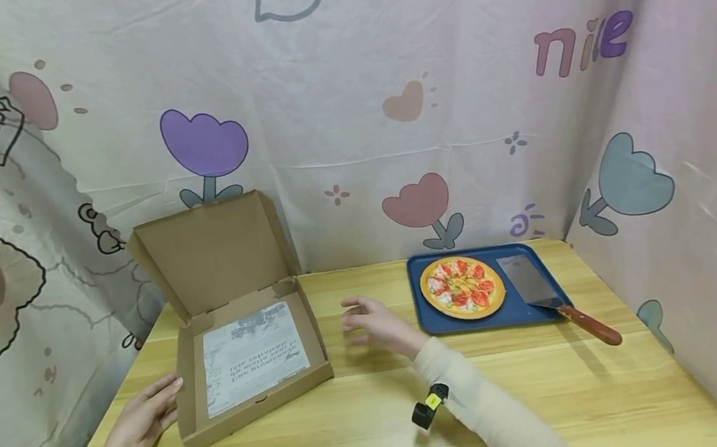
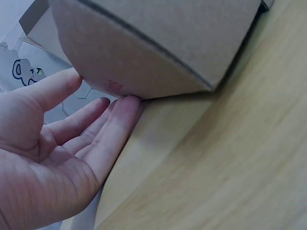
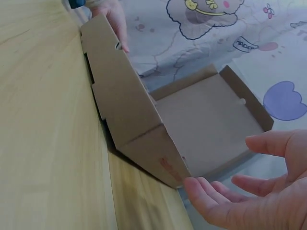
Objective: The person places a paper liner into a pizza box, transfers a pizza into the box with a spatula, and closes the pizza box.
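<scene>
An open cardboard pizza box [image 1: 257, 412] stands on the left of the table, its lid [image 1: 219, 254] raised at the back. A printed paper sheet [image 1: 255, 361] lies flat inside. My left hand [image 1: 138, 422] is at the box's left side; in the left wrist view its fingertips [image 2: 127, 105] touch the cardboard wall near the bottom edge. Over the table to the right of the box, my right hand [image 1: 379, 324] holds nothing, fingers spread and slightly bent. In the right wrist view, its fingers [image 3: 204, 194] appear close to a box corner; contact cannot be made out.
A blue tray [image 1: 416, 298] sits at the back right. It carries a pizza [image 1: 462, 288] and a metal pizza server [image 1: 527, 279], whose wooden handle [image 1: 592, 326] juts past the tray's front right corner. Printed curtains [image 1: 328, 72] hang behind the wooden table [image 1: 330, 440].
</scene>
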Available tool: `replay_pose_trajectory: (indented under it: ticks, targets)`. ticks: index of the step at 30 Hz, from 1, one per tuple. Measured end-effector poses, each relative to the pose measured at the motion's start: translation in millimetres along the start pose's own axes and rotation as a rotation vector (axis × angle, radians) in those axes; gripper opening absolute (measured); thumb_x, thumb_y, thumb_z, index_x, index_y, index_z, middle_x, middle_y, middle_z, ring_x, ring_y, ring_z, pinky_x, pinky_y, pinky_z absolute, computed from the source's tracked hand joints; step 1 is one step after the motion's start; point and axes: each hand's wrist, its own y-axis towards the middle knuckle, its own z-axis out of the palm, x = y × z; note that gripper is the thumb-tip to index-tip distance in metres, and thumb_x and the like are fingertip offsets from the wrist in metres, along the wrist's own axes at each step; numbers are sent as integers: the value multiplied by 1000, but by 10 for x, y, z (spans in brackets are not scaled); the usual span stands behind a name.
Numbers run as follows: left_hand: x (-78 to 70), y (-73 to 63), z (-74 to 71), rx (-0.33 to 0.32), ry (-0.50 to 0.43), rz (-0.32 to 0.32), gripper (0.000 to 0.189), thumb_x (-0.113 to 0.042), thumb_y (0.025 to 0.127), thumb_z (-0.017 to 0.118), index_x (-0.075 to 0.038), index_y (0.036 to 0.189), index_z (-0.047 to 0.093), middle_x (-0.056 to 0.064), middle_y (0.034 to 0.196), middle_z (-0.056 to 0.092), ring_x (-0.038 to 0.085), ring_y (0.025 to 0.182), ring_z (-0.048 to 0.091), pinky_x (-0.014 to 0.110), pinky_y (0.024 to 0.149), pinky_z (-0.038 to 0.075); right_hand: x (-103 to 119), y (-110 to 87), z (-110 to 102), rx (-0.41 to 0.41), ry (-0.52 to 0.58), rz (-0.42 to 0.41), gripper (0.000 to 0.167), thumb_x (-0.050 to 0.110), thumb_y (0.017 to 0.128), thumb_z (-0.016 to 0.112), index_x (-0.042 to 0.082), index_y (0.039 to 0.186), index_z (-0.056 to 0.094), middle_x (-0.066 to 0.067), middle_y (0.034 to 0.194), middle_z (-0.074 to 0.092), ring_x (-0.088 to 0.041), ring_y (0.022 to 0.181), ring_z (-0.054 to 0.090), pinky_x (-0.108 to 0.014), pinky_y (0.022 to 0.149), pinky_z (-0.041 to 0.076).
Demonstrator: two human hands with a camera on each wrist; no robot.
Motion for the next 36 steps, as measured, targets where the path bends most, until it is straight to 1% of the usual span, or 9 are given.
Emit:
replay_pose_trajectory:
  ticks: [3, 9, 14, 19, 22, 25, 27, 31, 36]
  targets:
    - [-4, -3, 1, -2, 18, -5, 88, -39, 100, 52, 0, 154, -4, 6, 147, 31, -18, 87, 52, 16, 85, 50, 18, -73, -69, -3, -34, -1, 48, 12, 101, 47, -1, 145, 34, -32, 141, 37, -48, 130, 44, -59, 104, 42]
    - [-10, -3, 11, -9, 27, -19, 89, -41, 99, 53, 0, 155, -3, 6, 150, 28, -19, 86, 50, 16, 84, 49, 37, -226, -212, -11, -111, -10, 49, 16, 101, 49, 1, 145, 35, -30, 143, 37, -45, 129, 46, -57, 103, 44]
    - [-12, 13, 24, -4, 30, -22, 89, -42, 99, 52, -1, 155, -4, 13, 160, 11, -21, 86, 48, 15, 83, 49, 56, -333, -344, -39, -151, -12, 48, 17, 101, 49, 2, 145, 36, -29, 143, 38, -42, 126, 49, -54, 101, 47]
    - [-40, 4, 11, 2, 36, -29, 88, -41, 100, 51, 0, 155, -4, 12, 153, 24, -17, 86, 52, 18, 84, 50, 88, -439, -458, -66, -172, -20, 49, 16, 100, 50, 2, 145, 37, -29, 143, 38, -41, 126, 49, -55, 100, 47]
    - [-74, -22, 7, 11, 18, -37, 87, -39, 100, 51, 1, 154, -4, 5, 134, 49, -12, 88, 57, 22, 85, 52, 95, -496, -526, -93, -166, -21, 50, 17, 99, 52, 2, 145, 37, -28, 143, 40, -40, 126, 50, -56, 101, 46]
    - [-130, -51, 10, 21, 9, -44, 86, -39, 101, 50, 2, 154, -4, -11, 112, 59, -5, 91, 62, 27, 86, 54, 95, -543, -600, -126, -170, -20, 51, 17, 99, 53, 3, 145, 38, -26, 143, 42, -35, 125, 51, -55, 101, 46]
    - [-184, -72, 17, 13, 49, -40, 85, -40, 101, 49, 4, 154, -2, -3, 114, 62, -2, 93, 62, 28, 85, 54, 98, -571, -650, -142, -173, -17, 49, 17, 99, 52, 5, 145, 38, -24, 143, 43, -33, 125, 51, -53, 101, 47]
    - [-300, -128, 61, -17, 199, -19, 83, -45, 102, 42, 7, 153, 3, 30, 149, 36, 12, 112, 58, 28, 88, 53, 113, -630, -742, -141, -186, -20, 49, 17, 100, 51, 6, 146, 37, -24, 144, 41, -38, 130, 47, -51, 102, 47]
    - [-432, -210, 162, -46, 273, 15, 80, -48, 103, 36, 7, 153, 5, 33, 158, 9, 44, 140, 28, 41, 102, 46, 110, -697, -856, -135, -207, -14, 53, 20, 100, 53, 6, 148, 34, -25, 145, 39, -39, 133, 44, -48, 101, 48]
